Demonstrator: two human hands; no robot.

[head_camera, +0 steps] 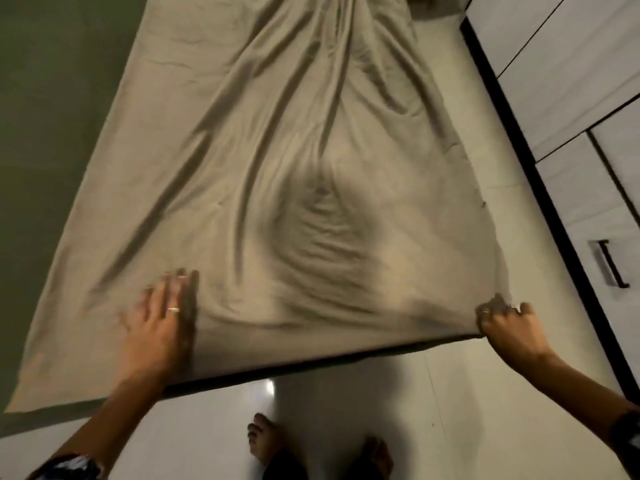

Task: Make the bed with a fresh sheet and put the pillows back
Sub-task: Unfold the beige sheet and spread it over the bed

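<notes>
A beige sheet (277,150) lies spread over the low mattress, with long wrinkles running from the far end toward me and bunched folds in the middle. My left hand (156,320) lies flat and blurred on the sheet near the front edge, fingers spread. At the sheet's near right corner, my right hand (502,320) is closed on the fabric. A dark strip of mattress edge (311,365) shows under the sheet's front hem. No pillows are in view.
A white wardrobe (571,98) with a black base strip and a dark handle (611,268) runs along the right. A green wall (52,133) borders the bed's left side. My bare feet (263,441) stand on the pale glossy floor at the bed's foot.
</notes>
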